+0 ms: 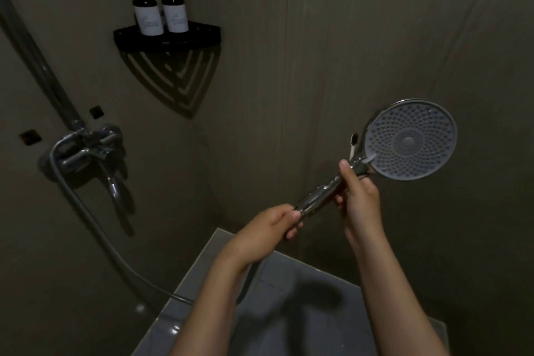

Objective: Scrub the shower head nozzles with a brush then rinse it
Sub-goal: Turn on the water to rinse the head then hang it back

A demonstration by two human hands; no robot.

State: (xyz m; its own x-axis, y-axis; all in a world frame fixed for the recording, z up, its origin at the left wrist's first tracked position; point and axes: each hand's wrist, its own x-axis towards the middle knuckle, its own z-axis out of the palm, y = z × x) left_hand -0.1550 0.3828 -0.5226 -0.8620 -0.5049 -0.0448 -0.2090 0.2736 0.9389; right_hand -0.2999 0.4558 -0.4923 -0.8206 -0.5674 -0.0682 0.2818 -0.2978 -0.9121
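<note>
A chrome hand shower with a round grey nozzle face [410, 140] is held up in front of the wall, the nozzles turned toward me. My left hand [268, 228] grips the bottom end of its handle, where the hose joins. My right hand [358, 196] grips the handle just under the head, thumb along the chrome. A small brush with a dark bristle tip [354, 141] sticks up behind the head's left edge, and my right hand seems to hold it together with the handle. Its lower part is hidden.
A chrome mixer tap [83, 150] with a riser pipe is on the left wall, and the hose [95, 228] loops down from it to the handle. A black corner shelf [167, 37] carries two dark pump bottles [160, 9]. Grey floor tiles [289, 312] lie below.
</note>
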